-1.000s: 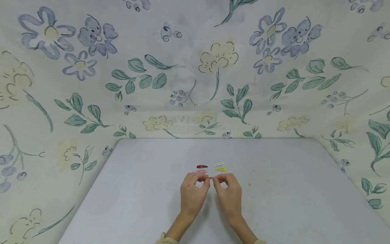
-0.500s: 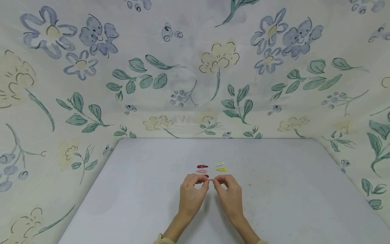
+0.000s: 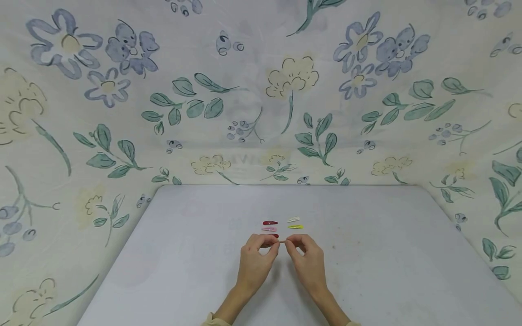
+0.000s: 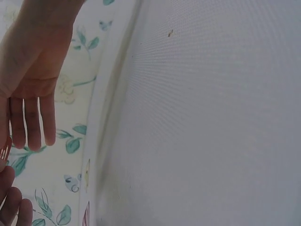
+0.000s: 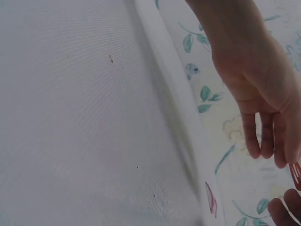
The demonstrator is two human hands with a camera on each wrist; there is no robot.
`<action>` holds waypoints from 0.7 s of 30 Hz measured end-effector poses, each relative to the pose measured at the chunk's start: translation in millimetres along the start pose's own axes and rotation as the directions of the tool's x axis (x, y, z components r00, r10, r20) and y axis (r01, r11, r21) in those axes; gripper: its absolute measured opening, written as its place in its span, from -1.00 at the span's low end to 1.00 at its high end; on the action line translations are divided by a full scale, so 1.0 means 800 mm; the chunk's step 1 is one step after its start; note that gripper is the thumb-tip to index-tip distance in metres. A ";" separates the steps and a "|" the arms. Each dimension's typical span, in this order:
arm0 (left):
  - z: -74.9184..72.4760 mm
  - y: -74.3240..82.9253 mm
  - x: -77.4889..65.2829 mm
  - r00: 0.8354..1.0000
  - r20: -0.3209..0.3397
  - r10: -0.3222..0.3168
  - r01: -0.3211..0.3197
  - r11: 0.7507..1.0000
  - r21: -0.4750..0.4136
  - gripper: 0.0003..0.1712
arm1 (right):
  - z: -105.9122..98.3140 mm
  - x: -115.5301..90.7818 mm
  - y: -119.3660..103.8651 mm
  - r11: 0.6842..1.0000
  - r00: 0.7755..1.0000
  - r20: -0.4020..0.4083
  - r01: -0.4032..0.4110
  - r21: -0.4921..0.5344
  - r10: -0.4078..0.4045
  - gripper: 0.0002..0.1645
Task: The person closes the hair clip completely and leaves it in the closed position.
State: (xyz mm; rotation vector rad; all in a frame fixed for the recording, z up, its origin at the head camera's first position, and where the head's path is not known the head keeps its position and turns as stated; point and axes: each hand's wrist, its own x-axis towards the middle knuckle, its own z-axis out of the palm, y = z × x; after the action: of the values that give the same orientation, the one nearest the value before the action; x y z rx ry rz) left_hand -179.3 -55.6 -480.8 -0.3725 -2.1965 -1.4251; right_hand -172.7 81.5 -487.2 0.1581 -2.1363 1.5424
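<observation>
In the head view, my left hand [image 3: 254, 265] and right hand [image 3: 306, 262] meet over the middle of the table. Thumb and forefinger of each hand pinch one end of a small red snap hair clip [image 3: 282, 241]. The clip [image 4: 5, 150] shows slotted and red at the edge of the left wrist view. A dark red clip [image 3: 274, 235] lies just beyond my left fingertips, partly covered. Behind it are a pink clip [image 3: 269, 229] and another dark red clip [image 3: 270, 222]. To their right lie a yellow clip [image 3: 295, 227] and a white clip [image 3: 293, 219].
The clips lie on a pale grey-white table [image 3: 195, 249]. Its far edge meets a floral cloth [image 3: 244, 113] that hangs behind and along both sides. Small specks [image 3: 334, 247] dot the tabletop to the right of my hands.
Both hands have drawn slightly toward me, still pinching the clip. The dark red clip beyond my left fingertips has come into clearer view. The other clips on the table stay where they were.
</observation>
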 end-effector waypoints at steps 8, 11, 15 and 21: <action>-0.006 -0.003 0.004 0.999 0.013 0.047 -0.047 0.999 -0.024 -0.85 | -0.005 0.001 -0.002 1.000 0.998 0.057 -0.025 0.017 0.024 -0.91; -0.008 -0.005 0.007 0.996 0.023 0.086 -0.086 0.996 -0.019 -0.84 | -0.008 0.004 -0.003 0.999 0.996 0.086 -0.030 0.031 0.027 -0.92; -0.012 -0.005 0.015 0.988 0.046 0.150 -0.149 0.988 -0.025 -0.83 | -0.014 0.011 -0.003 0.999 0.991 0.131 -0.023 0.046 0.016 -0.92; -0.018 -0.004 0.032 0.959 0.150 0.241 -0.245 0.969 0.013 -0.83 | -0.030 0.028 -0.006 0.996 0.974 0.225 -0.056 0.063 0.041 -0.94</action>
State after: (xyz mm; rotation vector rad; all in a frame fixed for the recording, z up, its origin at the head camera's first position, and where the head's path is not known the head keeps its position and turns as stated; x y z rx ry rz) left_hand -198.3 -71.2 -464.6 -0.7312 -2.1951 -1.2629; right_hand -182.4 105.9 -467.3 0.3188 -2.2737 1.6973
